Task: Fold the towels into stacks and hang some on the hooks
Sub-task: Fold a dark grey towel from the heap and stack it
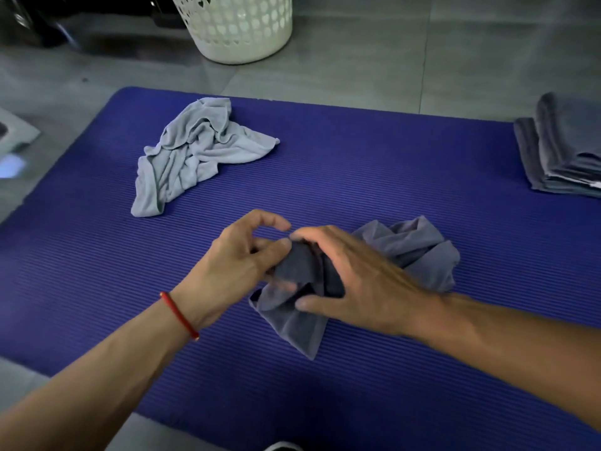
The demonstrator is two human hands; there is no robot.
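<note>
A crumpled dark grey towel (419,249) lies on the blue ribbed mat (325,157), near its middle. My right hand (354,281) lies over the bunched part of it, thumb under and fingers over the cloth. My left hand (240,255), with a red band at the wrist, pinches the same bunch from the left. A second, light grey towel (195,151) lies crumpled and untouched farther back on the mat. A stack of folded grey towels (566,151) rests at the mat's right end, partly cut off by the frame.
A white perforated laundry basket (237,27) stands on the grey tiled floor (390,60) beyond the mat. A dark object sits at the top left corner, and a pale flat thing (16,135) lies at the left edge.
</note>
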